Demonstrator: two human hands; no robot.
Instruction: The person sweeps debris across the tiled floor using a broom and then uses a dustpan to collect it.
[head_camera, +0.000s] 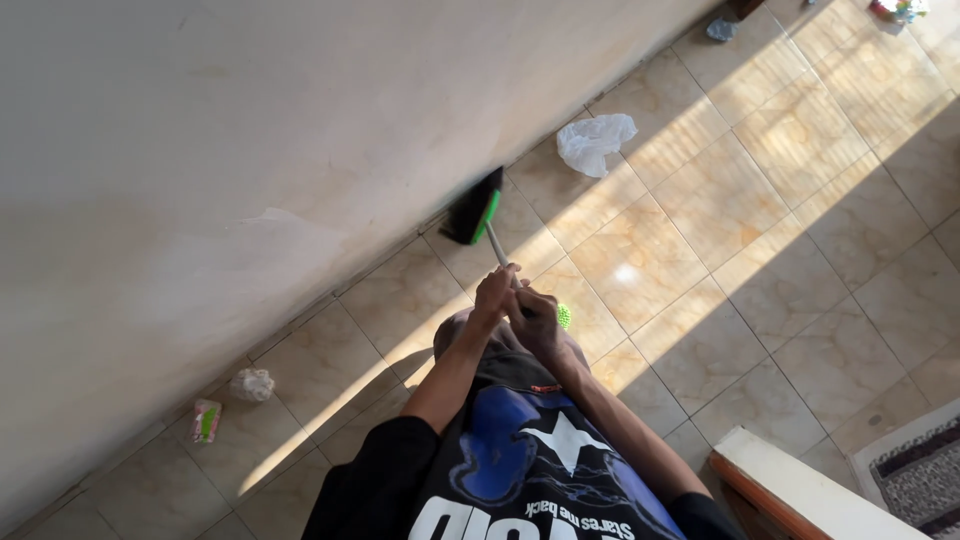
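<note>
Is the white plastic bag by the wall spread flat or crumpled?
Crumpled. The white plastic bag lies bunched in uneven folds on the tiled floor near the wall, not laid flat.

white plastic bag (595, 142), crumpled wad (252, 384), perhaps wrapper (206, 420) on tiles.

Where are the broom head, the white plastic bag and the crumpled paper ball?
broom head (476, 207): head view, on the black bristle block by the wall.
white plastic bag (594, 141): head view, bag's middle.
crumpled paper ball (252, 384): head view, ball's centre.

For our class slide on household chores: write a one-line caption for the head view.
Both hands, left hand and right hand, grip a broom beside the wall, with a crumpled plastic bag on the tiled floor.
</note>
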